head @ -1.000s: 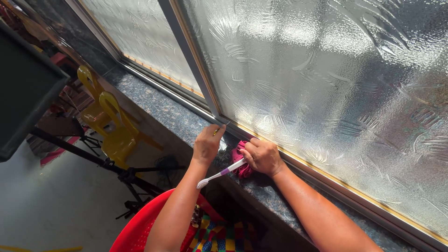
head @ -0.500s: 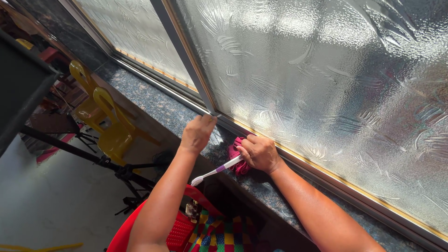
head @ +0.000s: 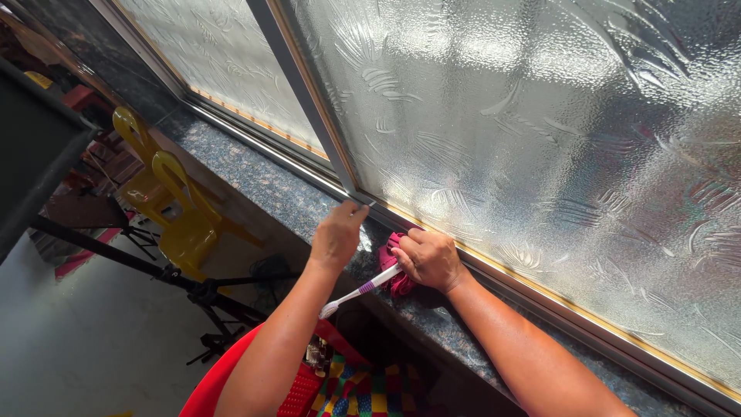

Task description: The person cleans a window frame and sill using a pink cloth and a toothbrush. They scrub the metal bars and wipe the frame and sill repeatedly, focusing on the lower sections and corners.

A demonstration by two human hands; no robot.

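Two bare forearms are seen reaching up from the bottom edge, above a red plastic basket [head: 231,378] and a checked multicoloured cloth [head: 370,390] that lie nearest the camera. A white toothbrush [head: 360,290] with a purple band is held in the right hand [head: 431,259], which is closed around it and around a bunched pink rag [head: 395,266]; the brush head is pointed back toward the person, and the rag is pressed onto the speckled stone sill [head: 255,181] just beside the window track. The left hand [head: 337,234] is curled narrow, its fingertips set at the foot of the grey window frame [head: 309,100], where the upright meets the bottom rail; whether anything is pinched in it cannot be told. The two hands are kept near each other but apart. Beyond them, patterned frosted glass [head: 540,131] is seen filling the panes on both sides of the upright. Off to the left, below the sill, yellow plastic chairs [head: 174,201] and a black tripod [head: 201,293] are seen standing on a pale floor [head: 85,340].
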